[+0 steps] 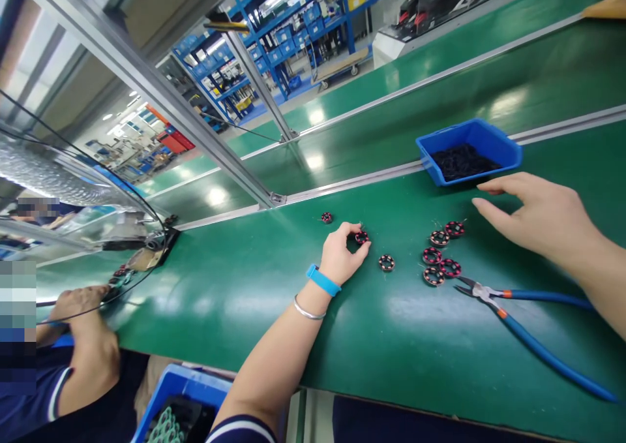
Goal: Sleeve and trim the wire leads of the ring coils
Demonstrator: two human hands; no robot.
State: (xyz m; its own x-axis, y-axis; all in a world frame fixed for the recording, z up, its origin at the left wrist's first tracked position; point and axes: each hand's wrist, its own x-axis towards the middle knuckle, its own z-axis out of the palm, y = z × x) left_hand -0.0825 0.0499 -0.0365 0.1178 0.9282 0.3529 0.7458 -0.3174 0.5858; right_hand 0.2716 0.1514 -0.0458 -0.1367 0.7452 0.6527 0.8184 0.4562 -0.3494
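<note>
My left hand (342,254), with a blue band and a silver bangle at the wrist, pinches a small wound motor stator (362,237) between thumb and fingers at the table. Just right of it lies a single stator (386,263), and another stator (327,217) sits farther back to the left. My right hand (533,211) hovers with thumb and fingers apart, holding nothing. Left of that hand is a cluster of several stators (441,255) with fine wire ends. Blue-handled cutting pliers (484,293) lie with open jaws beside the cluster.
A blue bin (508,156) of black parts stands behind my right hand, against a metal rail (342,188). An upright aluminium post (220,149) meets the green table (220,299). At left, a co-worker's hands (81,303) work. A blue crate (171,381) sits below the table edge.
</note>
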